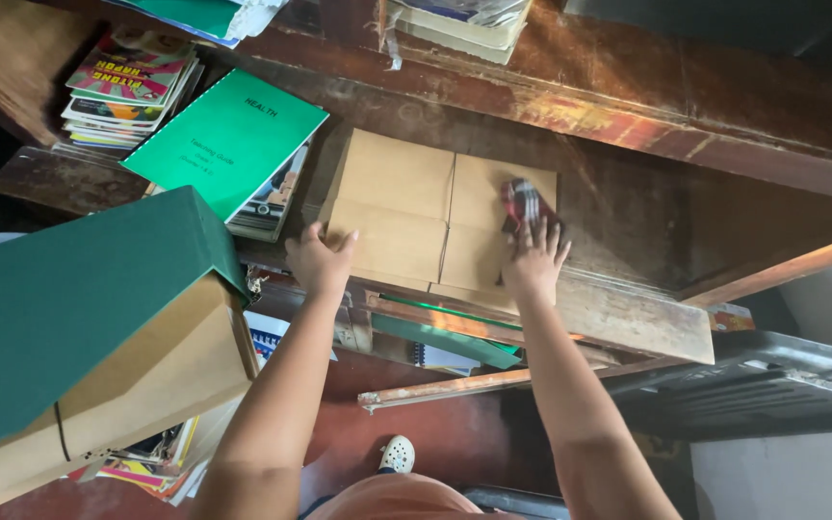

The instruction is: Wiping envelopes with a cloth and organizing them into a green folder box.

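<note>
Two hands on the flat brown cardboard box lying on the wooden shelf: left hand presses its near-left corner, fingers curled on the edge, apparently to steady it, while right hand holds a red checked cloth flat against its right side, fingers spread.

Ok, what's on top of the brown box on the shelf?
Both hands: the left hand on the box's near-left edge, the right hand pressing a red cloth on its right flap. The surface beneath them is hidden.
</note>
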